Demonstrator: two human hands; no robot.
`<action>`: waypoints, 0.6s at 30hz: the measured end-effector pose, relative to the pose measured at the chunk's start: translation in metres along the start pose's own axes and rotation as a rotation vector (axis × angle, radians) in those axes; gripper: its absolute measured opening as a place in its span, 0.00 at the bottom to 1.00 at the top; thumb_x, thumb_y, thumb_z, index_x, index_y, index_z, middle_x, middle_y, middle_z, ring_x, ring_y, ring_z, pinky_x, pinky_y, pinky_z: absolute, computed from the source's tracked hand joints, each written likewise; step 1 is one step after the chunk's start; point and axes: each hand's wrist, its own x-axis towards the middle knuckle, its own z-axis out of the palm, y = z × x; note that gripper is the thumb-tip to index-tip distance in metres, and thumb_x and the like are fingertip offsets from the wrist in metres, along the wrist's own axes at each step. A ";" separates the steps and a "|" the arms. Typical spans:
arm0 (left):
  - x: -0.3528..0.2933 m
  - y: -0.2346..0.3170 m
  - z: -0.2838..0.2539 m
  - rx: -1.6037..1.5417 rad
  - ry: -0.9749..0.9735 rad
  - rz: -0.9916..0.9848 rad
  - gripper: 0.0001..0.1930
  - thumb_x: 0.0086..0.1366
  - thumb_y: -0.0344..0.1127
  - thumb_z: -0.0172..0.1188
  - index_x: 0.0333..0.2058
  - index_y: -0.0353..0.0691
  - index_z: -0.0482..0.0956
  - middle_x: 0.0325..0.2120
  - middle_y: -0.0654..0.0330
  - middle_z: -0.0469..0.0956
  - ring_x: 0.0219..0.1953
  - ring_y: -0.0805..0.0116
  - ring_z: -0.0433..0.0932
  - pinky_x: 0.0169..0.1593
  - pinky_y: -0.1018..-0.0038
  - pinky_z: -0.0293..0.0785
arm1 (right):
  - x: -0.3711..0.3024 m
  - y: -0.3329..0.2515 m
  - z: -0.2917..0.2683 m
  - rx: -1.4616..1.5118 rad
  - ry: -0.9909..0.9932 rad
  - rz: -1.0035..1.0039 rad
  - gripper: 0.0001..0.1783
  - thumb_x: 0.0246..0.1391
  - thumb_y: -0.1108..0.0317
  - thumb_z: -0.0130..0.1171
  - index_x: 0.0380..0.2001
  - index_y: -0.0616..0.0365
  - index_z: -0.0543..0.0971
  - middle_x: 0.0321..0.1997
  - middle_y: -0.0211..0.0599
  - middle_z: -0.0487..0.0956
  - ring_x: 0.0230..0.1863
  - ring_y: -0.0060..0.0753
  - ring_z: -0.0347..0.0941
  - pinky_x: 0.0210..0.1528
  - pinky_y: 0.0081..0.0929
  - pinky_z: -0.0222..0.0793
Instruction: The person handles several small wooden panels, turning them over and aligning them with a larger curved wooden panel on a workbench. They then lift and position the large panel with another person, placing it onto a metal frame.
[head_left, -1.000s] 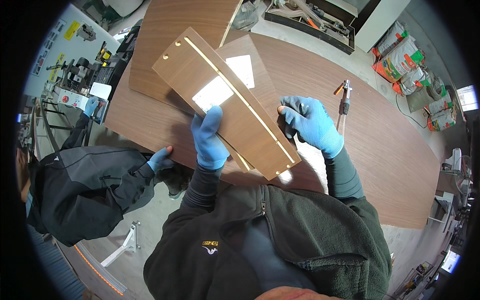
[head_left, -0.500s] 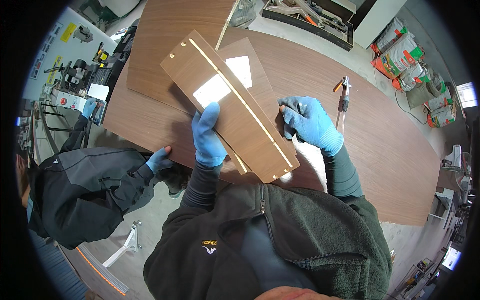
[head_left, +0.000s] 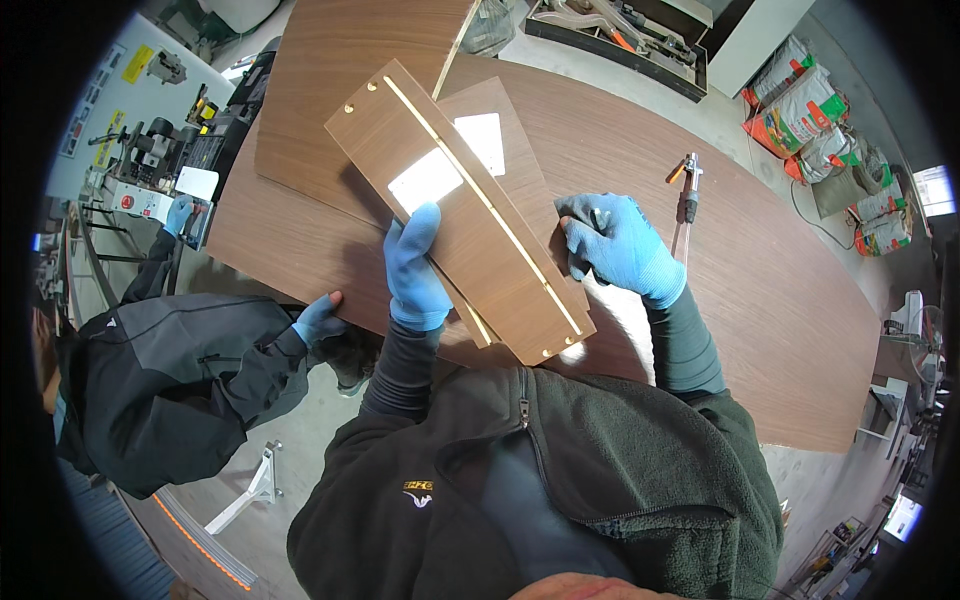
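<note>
My left hand (head_left: 416,275), in a blue glove, grips the left edge of a brown wood-grain panel (head_left: 490,262), its thumb lying on top. The panel is tilted across the view, with a pale groove along its length, small round holes near both ends and a white label (head_left: 427,180). Partly beneath it lies a second brown panel (head_left: 500,105), also with a white label. My right hand (head_left: 622,245), gloved too, is closed beside the panel's right edge. Its fingers are curled; what they hold, if anything, is hidden. White material (head_left: 625,325) shows under my right wrist.
The panels are over a large brown board (head_left: 780,280). An air blow gun (head_left: 690,190) lies on its right part. Another big board (head_left: 345,110) is at the upper left. A co-worker (head_left: 190,370) stands at left by a machine (head_left: 150,185). A tool box (head_left: 625,40) stands beyond.
The held panel has shifted very slightly, its near end a little up and left. My right hand stays nearly in place, its fingers slightly moved. Everything else looks the same.
</note>
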 end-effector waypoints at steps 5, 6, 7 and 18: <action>0.002 -0.002 -0.004 -0.059 0.037 -0.045 0.25 0.71 0.45 0.62 0.58 0.33 0.74 0.48 0.56 0.82 0.49 0.65 0.84 0.54 0.67 0.81 | -0.002 0.006 -0.006 0.174 -0.042 0.040 0.16 0.63 0.70 0.52 0.47 0.65 0.85 0.22 0.28 0.81 0.22 0.19 0.77 0.27 0.21 0.74; 0.001 -0.002 -0.004 -0.063 0.062 -0.046 0.25 0.71 0.45 0.62 0.58 0.33 0.75 0.48 0.56 0.82 0.49 0.65 0.84 0.54 0.68 0.82 | -0.003 0.007 -0.006 0.251 -0.044 0.034 0.18 0.65 0.68 0.54 0.50 0.67 0.84 0.23 0.27 0.81 0.21 0.18 0.77 0.26 0.19 0.73; 0.000 -0.002 -0.004 -0.067 0.075 -0.045 0.25 0.71 0.46 0.62 0.58 0.33 0.75 0.48 0.56 0.82 0.49 0.65 0.84 0.54 0.68 0.82 | -0.004 0.008 -0.005 0.304 -0.035 0.064 0.19 0.66 0.66 0.56 0.53 0.68 0.83 0.24 0.26 0.81 0.21 0.17 0.77 0.24 0.18 0.72; 0.002 -0.002 -0.013 0.149 0.069 0.167 0.23 0.74 0.46 0.58 0.57 0.32 0.75 0.46 0.56 0.82 0.49 0.67 0.83 0.52 0.69 0.82 | -0.013 0.003 -0.003 0.178 -0.151 0.129 0.18 0.69 0.65 0.54 0.52 0.64 0.84 0.21 0.27 0.79 0.20 0.15 0.74 0.23 0.18 0.72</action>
